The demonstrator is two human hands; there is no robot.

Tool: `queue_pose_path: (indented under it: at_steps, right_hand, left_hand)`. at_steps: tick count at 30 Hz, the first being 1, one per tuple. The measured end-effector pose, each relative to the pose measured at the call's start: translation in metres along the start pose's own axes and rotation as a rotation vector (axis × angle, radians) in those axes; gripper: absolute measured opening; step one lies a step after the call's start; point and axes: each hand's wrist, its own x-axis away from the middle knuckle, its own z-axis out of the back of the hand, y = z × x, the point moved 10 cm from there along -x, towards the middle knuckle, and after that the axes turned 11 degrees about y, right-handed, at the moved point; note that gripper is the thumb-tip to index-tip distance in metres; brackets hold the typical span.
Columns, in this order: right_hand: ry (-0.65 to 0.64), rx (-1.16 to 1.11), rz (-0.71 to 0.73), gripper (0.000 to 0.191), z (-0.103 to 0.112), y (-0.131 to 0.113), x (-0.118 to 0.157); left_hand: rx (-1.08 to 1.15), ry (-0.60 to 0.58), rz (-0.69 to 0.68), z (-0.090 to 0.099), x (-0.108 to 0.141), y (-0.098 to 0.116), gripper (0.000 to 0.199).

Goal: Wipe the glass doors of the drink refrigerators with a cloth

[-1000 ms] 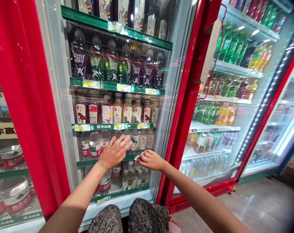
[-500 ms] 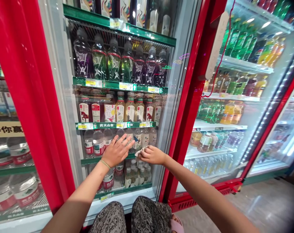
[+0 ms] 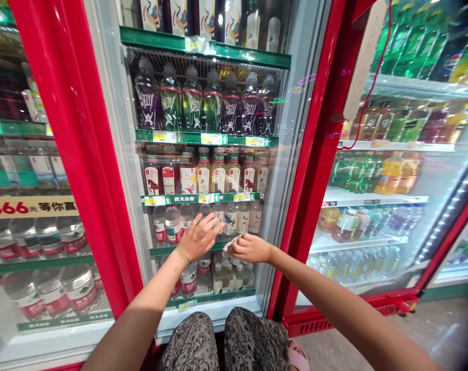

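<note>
Fingers spread, my left hand (image 3: 200, 238) is at the glass door (image 3: 286, 154) of a drinks cooler, in front of a row of water bottles (image 3: 173, 225); whether it presses on the glass I cannot tell. It holds nothing and has a thin band at the wrist. Just to its right, my right hand (image 3: 253, 248) is closed on a crumpled white cloth or tissue (image 3: 229, 246), by the green edge of a lower shelf. Behind the glass, bottles with white labels (image 3: 230, 219) stand above and beside the cloth.
Red frames (image 3: 79, 134) border the cooler. Another cooler with large water bottles (image 3: 77, 288) is on the left. At the right stands a lit cooler with orange drinks (image 3: 398, 175), and a red cord (image 3: 376, 72) hangs beside it. My knees (image 3: 244, 337) are below, near the cooler's base.
The view has turned slightly left, so the cooler and both hands appear further right. More of the left cooler shows. The hands keep nearly the same pose against the door.
</note>
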Motion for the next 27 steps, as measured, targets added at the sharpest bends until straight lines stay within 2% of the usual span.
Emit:
queue_pose_path:
  at_steps: [1,2,5,7,9,10,13,14,15,16,17,19,20,21,22,23,27]
  right_hand:
    - [-0.011,0.015,-0.033,0.014,0.002,0.011,0.002]
    - [-0.014,0.056,-0.136,0.015,0.004,0.033,0.002]
    - [0.073,0.204,-0.559,0.018,0.016,0.110,0.002]
    - [0.157,0.265,-0.717,0.018,0.020,0.127,-0.003]
    - [0.154,0.240,-0.686,0.016,0.009,0.108,-0.017]
    - [0.120,0.182,-0.593,0.015,-0.001,0.087,-0.028]
    - [0.011,-0.043,-0.171,0.014,-0.021,0.012,-0.052]
    - [0.000,-0.084,-0.070,0.014,-0.022,-0.001,-0.055]
    - [0.001,-0.096,-0.032,0.014,-0.021,-0.001,-0.057]
    - [0.012,-0.079,-0.066,0.014,-0.019,0.013,-0.061]
    - [0.037,-0.034,-0.164,0.015,-0.016,0.037,-0.065]
    - [0.126,0.111,-0.453,0.017,-0.004,0.094,-0.068]
    - [0.177,0.189,-0.585,0.018,0.002,0.115,-0.067]
    - [0.220,0.249,-0.671,0.018,0.007,0.125,-0.067]
    - [0.244,0.276,-0.697,0.018,0.008,0.124,-0.069]
    - [0.245,0.262,-0.659,0.017,0.006,0.112,-0.074]
    - [0.143,-0.018,-0.185,0.016,-0.017,0.012,-0.097]
  left_hand:
    - [0.012,-0.001,-0.017,0.004,0.000,-0.003,0.061]
    - [0.013,-0.007,-0.027,0.009,0.000,-0.009,0.063]
    - [-0.042,-0.020,0.010,0.030,0.002,-0.042,0.071]
    - [-0.086,-0.024,0.037,0.048,0.006,-0.067,0.076]
    - [-0.107,-0.035,0.034,0.065,0.014,-0.087,0.076]
    - [-0.112,-0.045,0.032,0.072,0.019,-0.095,0.076]
    - [-0.086,-0.119,-0.007,0.083,0.035,-0.109,0.074]
    - [-0.066,-0.160,-0.048,0.082,0.041,-0.108,0.072]
    - [-0.047,-0.199,-0.098,0.080,0.045,-0.105,0.069]
    - [-0.035,-0.230,-0.148,0.078,0.048,-0.101,0.067]
    - [-0.031,-0.253,-0.191,0.076,0.050,-0.098,0.064]
    - [-0.039,-0.273,-0.240,0.074,0.050,-0.095,0.059]
    - [-0.044,-0.284,-0.253,0.074,0.049,-0.095,0.058]
    - [-0.045,-0.303,-0.262,0.074,0.048,-0.096,0.058]
    - [-0.044,-0.330,-0.268,0.075,0.048,-0.097,0.058]
    - [-0.041,-0.360,-0.273,0.077,0.048,-0.100,0.058]
    - [-0.014,-0.474,-0.329,0.088,0.057,-0.113,0.061]
